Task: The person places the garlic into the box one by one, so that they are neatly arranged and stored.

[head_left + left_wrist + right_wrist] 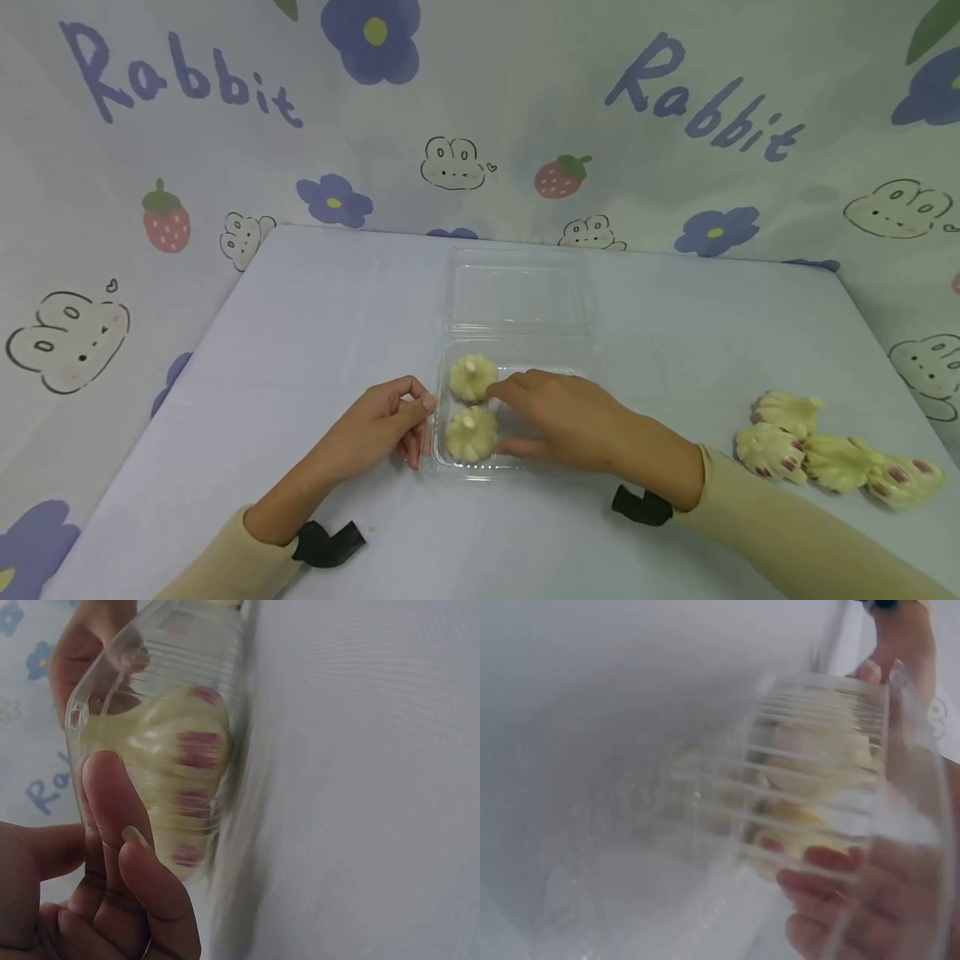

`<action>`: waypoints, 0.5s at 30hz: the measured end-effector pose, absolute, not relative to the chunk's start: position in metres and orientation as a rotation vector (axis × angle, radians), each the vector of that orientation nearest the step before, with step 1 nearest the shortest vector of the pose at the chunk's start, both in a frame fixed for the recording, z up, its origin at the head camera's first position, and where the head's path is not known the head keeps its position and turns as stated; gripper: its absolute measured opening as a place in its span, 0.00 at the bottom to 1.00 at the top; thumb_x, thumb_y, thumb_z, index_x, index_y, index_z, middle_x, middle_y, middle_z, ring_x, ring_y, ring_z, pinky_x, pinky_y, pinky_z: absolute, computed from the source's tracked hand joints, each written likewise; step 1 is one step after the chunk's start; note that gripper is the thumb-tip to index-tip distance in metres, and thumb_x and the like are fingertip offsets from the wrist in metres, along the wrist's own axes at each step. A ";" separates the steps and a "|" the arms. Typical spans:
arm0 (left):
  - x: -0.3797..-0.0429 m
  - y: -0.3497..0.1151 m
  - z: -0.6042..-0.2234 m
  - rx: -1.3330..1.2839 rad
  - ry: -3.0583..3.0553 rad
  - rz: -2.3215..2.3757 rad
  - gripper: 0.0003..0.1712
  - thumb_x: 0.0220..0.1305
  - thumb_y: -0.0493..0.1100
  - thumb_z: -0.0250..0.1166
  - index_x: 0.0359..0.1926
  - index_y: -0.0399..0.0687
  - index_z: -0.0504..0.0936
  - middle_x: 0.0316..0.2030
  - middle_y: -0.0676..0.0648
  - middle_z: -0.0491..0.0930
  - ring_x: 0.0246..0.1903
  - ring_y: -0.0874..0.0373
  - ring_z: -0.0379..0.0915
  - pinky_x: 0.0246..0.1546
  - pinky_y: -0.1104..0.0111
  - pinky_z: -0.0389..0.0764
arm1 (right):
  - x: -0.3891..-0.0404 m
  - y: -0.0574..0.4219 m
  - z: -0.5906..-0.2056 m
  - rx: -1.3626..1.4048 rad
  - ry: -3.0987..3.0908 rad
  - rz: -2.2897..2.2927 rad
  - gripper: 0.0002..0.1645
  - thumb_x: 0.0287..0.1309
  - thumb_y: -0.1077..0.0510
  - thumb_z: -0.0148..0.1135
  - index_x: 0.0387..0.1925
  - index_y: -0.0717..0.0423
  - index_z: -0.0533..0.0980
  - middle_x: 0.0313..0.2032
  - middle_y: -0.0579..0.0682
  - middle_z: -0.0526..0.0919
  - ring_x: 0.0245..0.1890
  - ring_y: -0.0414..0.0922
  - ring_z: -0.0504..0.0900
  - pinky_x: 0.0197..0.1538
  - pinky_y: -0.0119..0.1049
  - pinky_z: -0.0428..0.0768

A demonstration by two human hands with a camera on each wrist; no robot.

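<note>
Two pale garlic bulbs, an upper one [473, 377] and a lower one [472, 433], stand stems up in the left part of a clear plastic box [525, 477]. My left hand [386, 425] holds the box's left rim, thumb above and fingers against the outer wall. Over the box, my right hand [570, 417] has its fingers spread, the fingertips at the upper bulb's right edge and the thumb beside the lower bulb. In the left wrist view, purple patches mark a bulb [180, 757] behind the wall. Through the plastic, the right wrist view shows blurred bulbs [810, 765].
Several more garlic bulbs [832, 462] with purple patches lie in a cluster on the white table [337, 333] at right. The box's lid [521, 292] lies folded back behind it. A printed rabbit cloth [510, 100] hangs at the back.
</note>
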State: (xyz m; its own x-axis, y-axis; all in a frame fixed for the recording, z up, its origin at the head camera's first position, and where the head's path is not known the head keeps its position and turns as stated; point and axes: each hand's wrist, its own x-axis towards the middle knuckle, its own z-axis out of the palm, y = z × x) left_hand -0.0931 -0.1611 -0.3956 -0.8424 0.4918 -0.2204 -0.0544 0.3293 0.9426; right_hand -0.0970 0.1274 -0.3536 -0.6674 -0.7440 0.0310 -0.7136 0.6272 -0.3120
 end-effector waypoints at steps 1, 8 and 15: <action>-0.093 -0.161 -0.396 0.384 2.127 1.535 0.16 0.84 0.48 0.53 0.46 0.38 0.75 0.24 0.44 0.84 0.21 0.45 0.83 0.26 0.61 0.84 | -0.096 0.130 -0.352 -1.222 2.749 -0.454 0.35 0.62 0.39 0.75 0.63 0.52 0.77 0.53 0.47 0.85 0.52 0.45 0.85 0.50 0.43 0.85; -0.093 -0.160 -0.397 0.374 2.138 1.524 0.18 0.84 0.50 0.53 0.45 0.38 0.75 0.24 0.43 0.84 0.22 0.45 0.83 0.27 0.60 0.84 | -0.087 0.151 -0.334 -1.185 2.821 -0.440 0.37 0.61 0.39 0.76 0.63 0.54 0.78 0.55 0.48 0.85 0.55 0.45 0.83 0.50 0.43 0.86; -0.094 -0.160 -0.398 0.381 2.136 1.528 0.17 0.84 0.49 0.53 0.45 0.38 0.75 0.24 0.44 0.84 0.22 0.45 0.83 0.26 0.60 0.84 | -0.074 0.181 -0.320 -1.106 2.904 -0.422 0.34 0.61 0.39 0.75 0.62 0.52 0.79 0.56 0.45 0.84 0.56 0.44 0.83 0.50 0.44 0.86</action>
